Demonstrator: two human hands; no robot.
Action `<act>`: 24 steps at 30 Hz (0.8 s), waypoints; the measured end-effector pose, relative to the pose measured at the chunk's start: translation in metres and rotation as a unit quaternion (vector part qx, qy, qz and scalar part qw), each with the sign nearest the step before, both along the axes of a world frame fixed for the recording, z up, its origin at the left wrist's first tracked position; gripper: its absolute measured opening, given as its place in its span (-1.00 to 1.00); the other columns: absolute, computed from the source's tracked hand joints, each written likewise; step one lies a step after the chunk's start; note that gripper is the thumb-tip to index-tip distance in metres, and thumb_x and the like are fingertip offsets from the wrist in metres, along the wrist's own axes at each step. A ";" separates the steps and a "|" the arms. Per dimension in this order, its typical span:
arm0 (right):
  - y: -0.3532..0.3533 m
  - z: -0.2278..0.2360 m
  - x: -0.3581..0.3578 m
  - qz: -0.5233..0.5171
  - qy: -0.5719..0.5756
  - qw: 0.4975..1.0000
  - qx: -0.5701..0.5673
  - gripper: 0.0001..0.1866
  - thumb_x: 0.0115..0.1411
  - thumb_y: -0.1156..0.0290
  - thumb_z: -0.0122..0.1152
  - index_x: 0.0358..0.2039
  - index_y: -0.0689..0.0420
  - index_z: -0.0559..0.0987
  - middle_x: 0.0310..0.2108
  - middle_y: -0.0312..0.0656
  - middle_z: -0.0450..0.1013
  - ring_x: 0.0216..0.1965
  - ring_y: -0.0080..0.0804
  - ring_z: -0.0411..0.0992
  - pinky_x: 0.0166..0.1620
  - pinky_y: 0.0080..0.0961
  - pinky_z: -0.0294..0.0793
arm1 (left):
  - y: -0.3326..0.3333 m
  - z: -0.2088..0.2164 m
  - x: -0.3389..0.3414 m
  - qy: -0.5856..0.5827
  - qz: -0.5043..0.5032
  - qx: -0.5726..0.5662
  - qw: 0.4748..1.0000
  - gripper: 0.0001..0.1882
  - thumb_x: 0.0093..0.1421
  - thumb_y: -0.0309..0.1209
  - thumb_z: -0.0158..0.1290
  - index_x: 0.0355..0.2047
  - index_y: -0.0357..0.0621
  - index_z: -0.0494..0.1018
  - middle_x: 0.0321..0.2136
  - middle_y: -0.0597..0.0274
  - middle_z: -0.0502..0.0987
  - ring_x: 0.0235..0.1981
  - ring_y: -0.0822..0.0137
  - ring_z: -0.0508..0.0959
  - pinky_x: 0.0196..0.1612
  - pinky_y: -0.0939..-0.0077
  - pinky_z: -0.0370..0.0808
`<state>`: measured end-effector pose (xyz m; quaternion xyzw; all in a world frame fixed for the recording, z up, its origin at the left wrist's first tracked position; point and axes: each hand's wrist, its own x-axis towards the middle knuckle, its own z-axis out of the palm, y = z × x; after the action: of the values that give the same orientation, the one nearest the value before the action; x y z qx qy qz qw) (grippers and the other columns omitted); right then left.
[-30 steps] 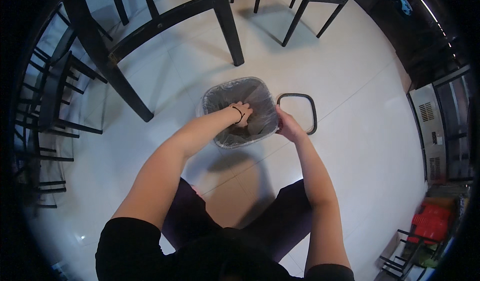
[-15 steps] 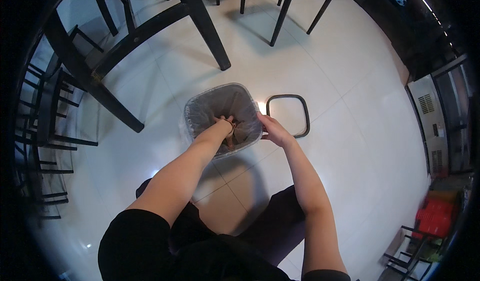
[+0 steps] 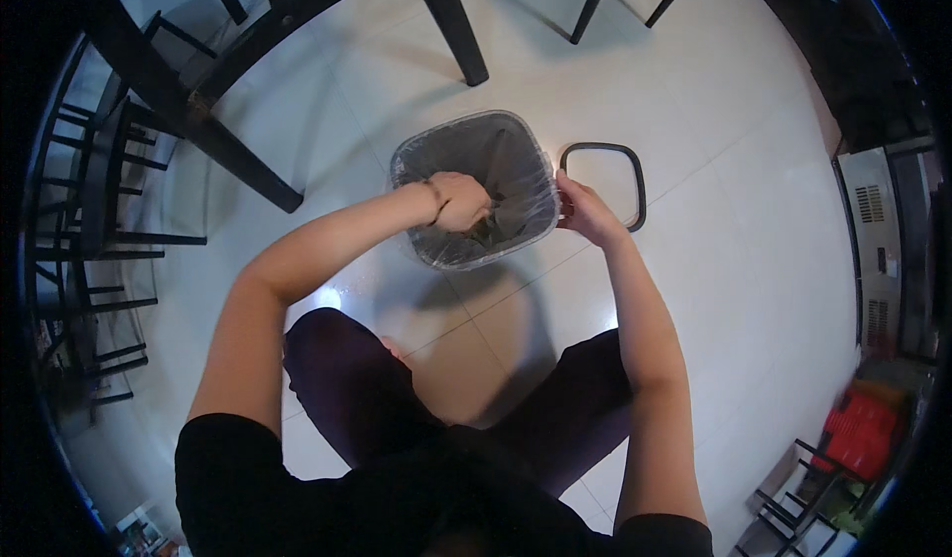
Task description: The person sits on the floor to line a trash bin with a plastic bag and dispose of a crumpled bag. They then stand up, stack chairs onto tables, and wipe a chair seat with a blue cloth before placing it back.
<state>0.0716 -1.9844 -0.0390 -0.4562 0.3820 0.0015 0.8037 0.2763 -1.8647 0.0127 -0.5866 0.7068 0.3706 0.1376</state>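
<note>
A square-mouthed trash bin (image 3: pixel 518 160), lined with a clear plastic bag, stands on the floor in front of me. My left hand (image 3: pixel 459 203) reaches over its left side into the mouth, back of the hand up and fingers curled. Something small and greenish shows under these fingers, too hidden to name. Dark, unclear matter lies in the bin's depth. At the right side of the bin, my right hand (image 3: pixel 589 212) grips the rim and bag edge, fingers partly out of sight.
A black square ring-shaped frame (image 3: pixel 640 182) lies on the tiled floor right of the bin. A black table leg (image 3: pixel 451 23) rises beyond it. Black chairs (image 3: pixel 109 175) stand at the left. At the far right are a white appliance (image 3: pixel 871 230) and a red plastic thing (image 3: pixel 858 432).
My left hand has come up from deep in the bin, its spread fingers now curled. My right hand stays at the bin's right rim. The whole view has shifted.
</note>
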 end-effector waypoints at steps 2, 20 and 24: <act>-0.003 0.005 -0.001 0.008 0.000 1.000 0.017 -0.46 0.10 -0.08 -0.12 -0.13 0.15 0.33 -0.24 -0.19 0.35 -0.26 -0.43 0.34 -0.18 -0.42 0.38 | 0.048 0.011 0.000 0.146 0.034 -0.254 0.955 -0.61 0.01 -0.33 -0.07 -0.12 -0.17 0.32 -0.15 0.06 0.37 -0.08 0.14 0.34 -0.10 0.31 0.32; 0.053 -0.107 -0.013 0.137 0.485 0.704 -0.500 -0.71 0.00 0.45 -0.03 -0.21 0.11 0.31 -0.20 -0.10 0.31 -0.13 -0.17 0.30 -0.18 -0.30 0.40 | 0.155 -0.080 0.018 0.017 -0.218 -0.514 0.830 -0.29 -0.04 -0.41 -0.08 0.09 0.56 -0.03 0.16 0.45 -0.09 0.15 0.27 0.01 0.00 -0.33 -0.03; 0.050 -0.145 -0.034 0.179 0.484 0.641 -0.567 -0.82 0.06 0.43 -0.13 -0.31 0.09 0.41 -0.28 -0.16 0.37 -0.22 -0.24 0.37 -0.27 -0.36 0.44 | 0.153 -0.081 0.025 0.006 -0.229 -0.453 0.861 -0.26 -0.09 -0.43 -0.04 0.08 0.57 -0.01 0.13 0.47 0.00 0.14 0.33 0.04 -0.01 -0.35 -0.03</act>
<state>0.0375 -1.9339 -0.1843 -0.8162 0.5535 0.1492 0.0714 0.3008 -1.7121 -0.0680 -0.4037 0.9120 -0.0293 -0.0668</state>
